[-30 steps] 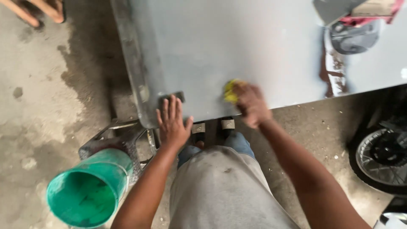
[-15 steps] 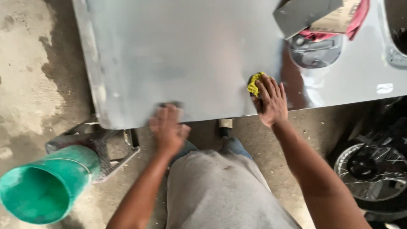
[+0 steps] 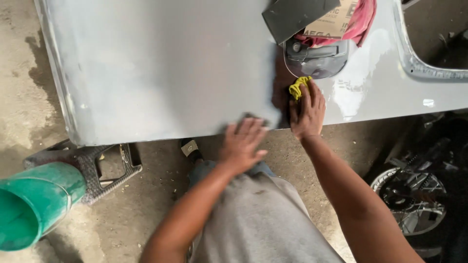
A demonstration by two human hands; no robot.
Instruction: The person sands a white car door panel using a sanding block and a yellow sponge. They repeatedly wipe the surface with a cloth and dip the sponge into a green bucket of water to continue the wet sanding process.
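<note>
grey panel [image 3: 161, 68] | right hand [image 3: 306, 113] presses yellow cloth [image 3: 298, 87] | left hand [image 3: 242, 146] at edge

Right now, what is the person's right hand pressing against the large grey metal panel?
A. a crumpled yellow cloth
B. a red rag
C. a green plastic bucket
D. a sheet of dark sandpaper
A: the right hand lies flat on the large grey metal panel with a crumpled yellow cloth bunched under its fingertips, while the green plastic bucket stands apart on the floor at the left.
</note>
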